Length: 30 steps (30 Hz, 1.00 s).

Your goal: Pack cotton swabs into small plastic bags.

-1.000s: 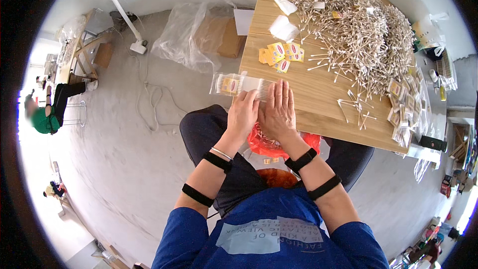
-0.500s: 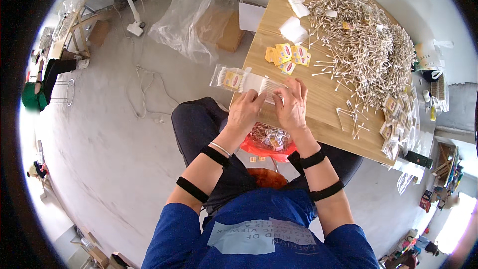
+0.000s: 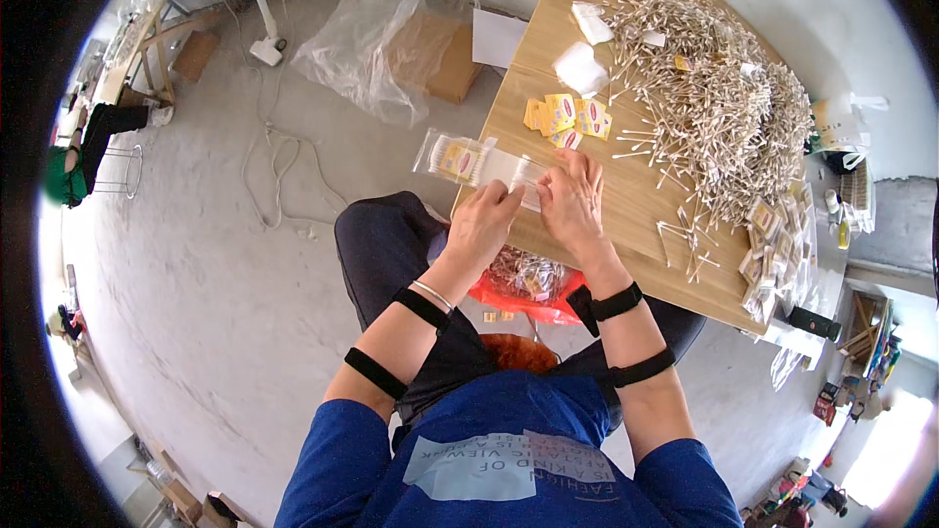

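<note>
My left hand (image 3: 485,220) is closed in a pinch at the left end of a row of white cotton swabs (image 3: 529,176) on the table's near-left edge. My right hand (image 3: 573,203) has its fingers curled in at the right end of the same row. What each fingertip grips is partly hidden. Just left of the row, a clear plastic bag (image 3: 454,157) with cotton swabs and a yellow card inside juts past the table edge. Beyond my right hand lie several yellow printed cards (image 3: 560,112) and two white stacks, the nearer a white stack (image 3: 581,68).
A large heap of loose cotton swabs (image 3: 714,78) covers the table's (image 3: 636,264) far right. Filled packets (image 3: 778,249) pile at its right corner. Below the edge hangs a red bag (image 3: 548,305) of swabs. A cardboard box (image 3: 450,59) and plastic sheeting (image 3: 357,54) lie on the floor.
My right hand's fingers have drawn in slightly lower over the swab row. The left hand stays nearly in place, and the whole view has shifted a little.
</note>
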Each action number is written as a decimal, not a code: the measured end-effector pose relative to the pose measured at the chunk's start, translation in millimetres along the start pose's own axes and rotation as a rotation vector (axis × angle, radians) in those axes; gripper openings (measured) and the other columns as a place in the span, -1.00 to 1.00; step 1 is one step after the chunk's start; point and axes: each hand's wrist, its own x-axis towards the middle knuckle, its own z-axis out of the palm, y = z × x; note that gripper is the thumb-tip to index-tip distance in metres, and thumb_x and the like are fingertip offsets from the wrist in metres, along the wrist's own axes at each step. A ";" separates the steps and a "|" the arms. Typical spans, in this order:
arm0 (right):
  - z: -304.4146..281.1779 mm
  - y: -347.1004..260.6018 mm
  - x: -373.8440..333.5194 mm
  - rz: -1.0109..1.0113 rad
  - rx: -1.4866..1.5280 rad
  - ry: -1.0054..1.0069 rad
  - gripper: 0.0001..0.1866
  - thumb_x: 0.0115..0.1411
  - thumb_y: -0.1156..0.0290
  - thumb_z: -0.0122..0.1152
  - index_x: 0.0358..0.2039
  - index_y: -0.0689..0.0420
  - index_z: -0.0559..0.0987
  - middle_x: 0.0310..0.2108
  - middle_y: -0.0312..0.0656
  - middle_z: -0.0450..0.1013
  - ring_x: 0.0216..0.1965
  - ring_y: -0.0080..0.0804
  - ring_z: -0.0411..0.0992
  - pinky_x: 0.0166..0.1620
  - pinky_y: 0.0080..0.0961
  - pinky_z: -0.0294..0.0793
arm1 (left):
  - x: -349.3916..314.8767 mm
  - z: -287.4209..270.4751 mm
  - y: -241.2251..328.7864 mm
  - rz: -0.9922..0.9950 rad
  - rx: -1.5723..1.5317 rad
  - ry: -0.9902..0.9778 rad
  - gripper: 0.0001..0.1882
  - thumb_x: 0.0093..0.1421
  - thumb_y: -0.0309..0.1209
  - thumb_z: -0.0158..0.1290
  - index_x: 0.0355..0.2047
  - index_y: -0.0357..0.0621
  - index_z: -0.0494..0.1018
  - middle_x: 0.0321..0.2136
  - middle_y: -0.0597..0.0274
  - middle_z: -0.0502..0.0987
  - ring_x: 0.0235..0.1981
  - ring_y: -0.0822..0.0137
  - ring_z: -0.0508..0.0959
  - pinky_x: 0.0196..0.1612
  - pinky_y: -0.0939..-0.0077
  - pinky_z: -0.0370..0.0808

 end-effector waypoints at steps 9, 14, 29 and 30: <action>-39.2 -10.3 -16.6 0.111 0.369 0.122 -0.89 0.11 0.46 0.16 -0.36 0.20 0.50 -0.31 -0.08 0.45 -0.15 -0.01 0.31 -0.05 -0.13 0.28 | 3.9 -13.6 12.3 -0.154 -0.100 0.010 -0.77 0.17 -0.42 0.06 -0.14 -0.07 0.50 -0.45 0.12 0.46 -0.42 0.09 0.55 -0.36 0.29 0.48; -85.1 -40.4 -43.3 0.280 0.784 0.200 -0.81 0.20 0.37 0.17 -0.34 0.26 0.48 -0.47 -0.15 0.46 -0.42 -0.43 0.40 -0.33 -0.50 0.40 | 26.5 -53.8 53.8 -0.243 -0.502 0.156 -0.83 0.13 -0.46 0.15 -0.25 -0.18 0.55 -0.48 0.14 0.50 -0.51 0.23 0.54 -0.42 0.42 0.46; -148.2 -64.2 -110.9 0.134 1.192 0.401 -0.92 0.20 0.59 0.16 -0.28 0.30 0.52 -0.39 -0.29 0.50 -0.32 -0.63 0.40 -0.18 -0.63 0.43 | 27.8 -122.1 169.5 -0.044 -1.020 0.063 -0.89 0.14 -0.51 0.19 -0.36 -0.30 0.52 -0.46 0.34 0.56 -0.46 0.60 0.50 -0.37 0.70 0.45; -148.5 -63.9 -113.2 0.131 1.195 0.411 -0.92 0.20 0.59 0.16 -0.28 0.30 0.52 -0.39 -0.29 0.50 -0.32 -0.63 0.40 -0.18 -0.63 0.43 | 26.9 -121.9 171.9 -0.027 -1.042 0.065 -0.89 0.14 -0.51 0.19 -0.35 -0.30 0.53 -0.45 0.33 0.56 -0.45 0.59 0.51 -0.36 0.70 0.46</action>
